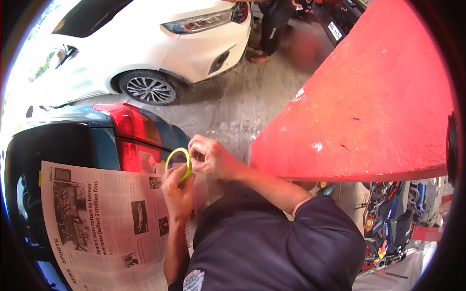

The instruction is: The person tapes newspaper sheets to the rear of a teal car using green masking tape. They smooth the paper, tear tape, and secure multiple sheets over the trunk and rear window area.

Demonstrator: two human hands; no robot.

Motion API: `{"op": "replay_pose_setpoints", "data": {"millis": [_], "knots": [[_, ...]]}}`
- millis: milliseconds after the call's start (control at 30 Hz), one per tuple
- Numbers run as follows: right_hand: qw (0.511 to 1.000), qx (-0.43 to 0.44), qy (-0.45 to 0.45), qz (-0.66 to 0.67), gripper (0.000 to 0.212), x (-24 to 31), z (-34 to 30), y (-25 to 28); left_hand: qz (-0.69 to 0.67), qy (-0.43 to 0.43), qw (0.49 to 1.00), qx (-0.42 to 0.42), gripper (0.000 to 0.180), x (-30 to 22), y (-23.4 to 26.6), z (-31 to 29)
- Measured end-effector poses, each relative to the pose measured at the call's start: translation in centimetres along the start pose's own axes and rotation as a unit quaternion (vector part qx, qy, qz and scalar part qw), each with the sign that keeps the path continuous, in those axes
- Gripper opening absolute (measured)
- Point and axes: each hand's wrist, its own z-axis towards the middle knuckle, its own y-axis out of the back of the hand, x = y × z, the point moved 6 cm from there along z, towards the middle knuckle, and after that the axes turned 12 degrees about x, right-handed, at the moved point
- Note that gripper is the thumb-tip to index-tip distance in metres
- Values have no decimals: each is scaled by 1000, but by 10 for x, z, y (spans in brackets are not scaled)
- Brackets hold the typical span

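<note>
The left hand (177, 191) grips a yellow-green roll of tape (178, 162), fingers closed around its lower rim, holding it upright just in front of the blue car (97, 140) and near its red tail light (131, 133). The right hand (209, 156) is at the right side of the roll, fingertips pinched together against it as if picking at the loose end of the tape; whether a strip is already lifted is too small to tell. A sheet of newspaper (104, 223) lies over the rear of the blue car on the left, with a small yellow tab of tape at its far left edge. The step in hand looks like freeing a length of tape to fix the paper as masking. The next move likely calls for a steady pull away from the roll, keeping the strip from folding on itself, then pressing it along the paper's edge near the light. A white car (145, 43) stands farther off, and a red wall (369, 97) rises on the right.
</note>
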Motion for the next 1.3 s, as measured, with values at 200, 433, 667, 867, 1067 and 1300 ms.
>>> {"op": "replay_pose_setpoints", "data": {"millis": [200,433,667,867,1067,1300], "knots": [[952,82,60,288,22,12,-4,27,-414,23,896,158,42,57,11,-13],[977,101,-97,161,30,-1,-16,7,-535,61,843,17,32,52,-3,-4],[994,58,-43,-78,20,-2,-17,-10,-63,33,993,-91,22,37,-9,-16],[994,52,-60,-75,21,-36,-23,-32,64,-5,990,-123,7,37,-12,-29],[976,-16,-216,-18,18,-137,-23,-14,122,-11,985,-124,5,35,-17,-32],[958,107,-195,183,19,-79,-11,-40,180,56,977,-101,9,64,-1,-30]]}}
